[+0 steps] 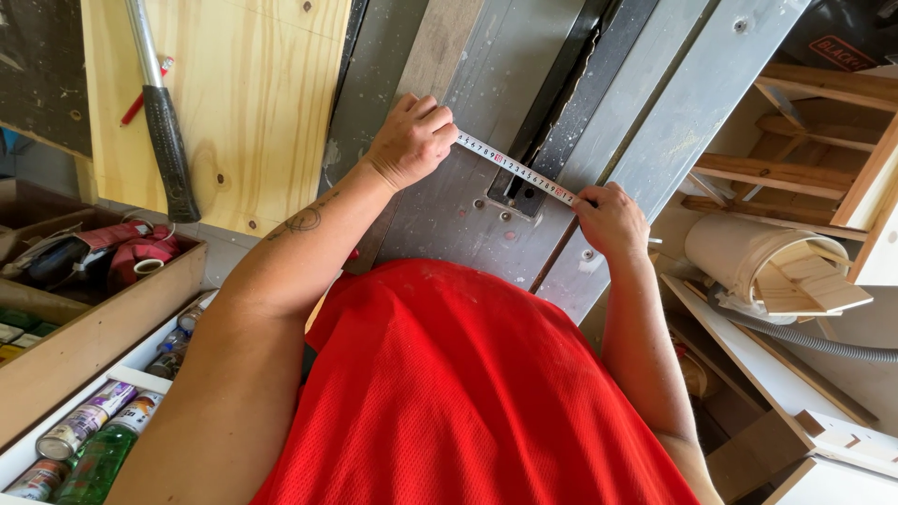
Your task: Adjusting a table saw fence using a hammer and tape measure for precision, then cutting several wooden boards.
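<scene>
A white measuring tape (514, 169) lies stretched across the grey metal saw table (449, 201). It passes over the dark blade slot (552, 122). My left hand (412, 140) is closed on the tape's far-left end. Pressing the tape's other end down near the table's edge is my right hand (610, 220). My red mesh shirt (458, 393) fills the lower middle of the head view.
A hammer (161, 112) and a red pencil (142, 95) lie on a pale plywood board (253, 112) at the left. Wooden boxes hold tape and spray cans (89, 440) at lower left. Wood offcuts, a bucket (748, 257) and a grey hose (814, 341) sit at the right.
</scene>
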